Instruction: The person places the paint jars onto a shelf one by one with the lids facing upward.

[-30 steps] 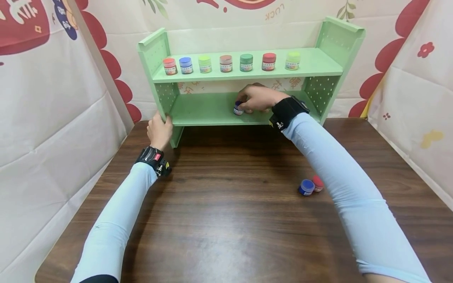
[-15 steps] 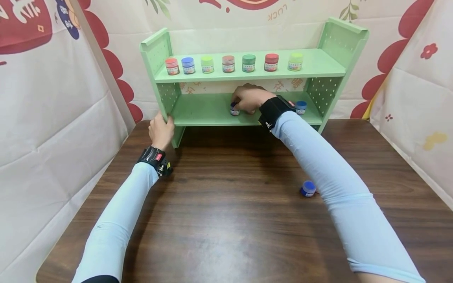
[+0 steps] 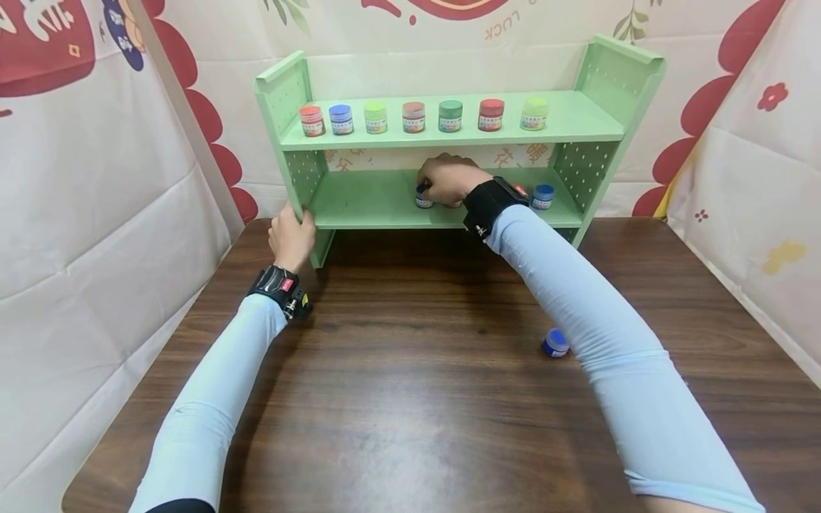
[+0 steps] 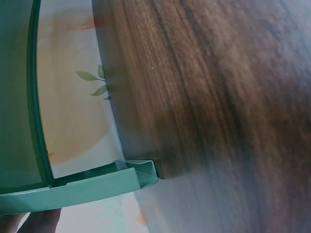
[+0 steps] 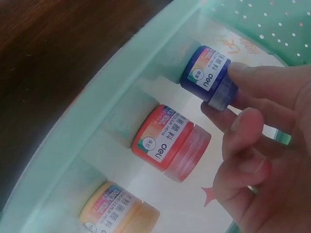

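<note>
My right hand [image 3: 449, 179] pinches the lid of a dark blue paint jar [image 5: 206, 75] between thumb and fingers. That jar stands upright on the lower board of a green two-tier shelf [image 3: 365, 199]. Beside it, in the right wrist view, are an orange-red paint jar [image 5: 167, 141] and a yellow one [image 5: 119, 211]. At the shelf's left end, my left hand [image 3: 291, 239] grips the edge of the side panel [image 4: 97, 189]. Only bits of its fingers show in the left wrist view.
Several paint jars line the upper board, from a red jar [image 3: 312, 122] to a lime-green jar [image 3: 534, 113]. A blue-lidded jar [image 3: 542, 197] stands at the lower board's right end. Another blue jar [image 3: 555, 343] sits on the wooden table [image 3: 398, 370] by my right sleeve.
My right hand and the dark blue jar have shifted slightly left along the lower board. My forearm now hides the red jar on the table and uncovers the blue-lidded jar. The left hand keeps its grip.
</note>
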Demonstrator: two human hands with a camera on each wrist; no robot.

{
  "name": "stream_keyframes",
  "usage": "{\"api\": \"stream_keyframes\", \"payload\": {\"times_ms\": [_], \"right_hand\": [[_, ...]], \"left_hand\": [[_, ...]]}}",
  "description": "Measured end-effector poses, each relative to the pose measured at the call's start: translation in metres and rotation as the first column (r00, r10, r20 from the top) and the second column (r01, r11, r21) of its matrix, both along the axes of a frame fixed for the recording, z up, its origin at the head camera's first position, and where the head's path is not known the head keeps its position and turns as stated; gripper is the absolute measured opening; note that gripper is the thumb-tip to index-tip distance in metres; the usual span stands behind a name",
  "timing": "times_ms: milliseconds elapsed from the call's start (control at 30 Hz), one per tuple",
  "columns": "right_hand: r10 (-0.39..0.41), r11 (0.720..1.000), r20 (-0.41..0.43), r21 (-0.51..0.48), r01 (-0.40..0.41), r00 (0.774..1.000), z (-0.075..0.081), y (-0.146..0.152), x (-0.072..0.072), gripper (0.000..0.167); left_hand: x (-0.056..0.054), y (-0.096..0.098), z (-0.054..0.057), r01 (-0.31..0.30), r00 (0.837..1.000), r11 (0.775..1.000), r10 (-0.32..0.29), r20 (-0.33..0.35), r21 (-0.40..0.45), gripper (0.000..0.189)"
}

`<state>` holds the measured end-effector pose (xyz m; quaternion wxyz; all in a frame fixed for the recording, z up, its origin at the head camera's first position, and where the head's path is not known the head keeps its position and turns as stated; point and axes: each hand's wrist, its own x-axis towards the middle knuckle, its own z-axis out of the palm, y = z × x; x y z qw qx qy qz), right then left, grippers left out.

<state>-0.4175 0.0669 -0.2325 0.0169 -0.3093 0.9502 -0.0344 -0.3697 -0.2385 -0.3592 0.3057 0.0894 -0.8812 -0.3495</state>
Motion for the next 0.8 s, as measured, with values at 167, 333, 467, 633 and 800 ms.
{"api": "stream_keyframes", "payload": {"times_ms": [167, 333, 467, 633, 800], "right_hand": [[-0.012, 1.000, 0.012, -0.001, 0.012, 1.000, 0.000, -0.001, 0.001, 0.020], [-0.017, 1.000, 0.003, -0.003, 0.017, 1.000, 0.000, -0.001, 0.004, 0.013], [-0.020, 1.000, 0.023, -0.014, 0.020, 1.000, -0.001, 0.001, 0.007, 0.021], [0.003, 0.999, -0.019, -0.037, -0.004, 1.000, -0.004, 0.004, 0.008, 0.020], [0.027, 0.999, -0.087, -0.036, -0.031, 0.996, -0.006, 0.010, 0.016, 0.026]], "left_hand": [[0.000, 0.000, -0.001, 0.006, 1.000, 1.000, -0.006, -0.004, -0.001, 0.026], [-0.001, 0.000, -0.002, 0.002, 1.000, 1.000, -0.002, -0.010, -0.002, 0.025], [-0.001, 0.000, -0.004, -0.006, 1.000, 1.000, 0.006, -0.009, -0.005, 0.024], [0.000, 0.001, -0.005, -0.008, 1.000, 1.000, 0.008, -0.008, -0.002, 0.023], [0.000, 0.000, -0.002, -0.008, 1.000, 1.000, 0.008, -0.009, 0.003, 0.022]]}}
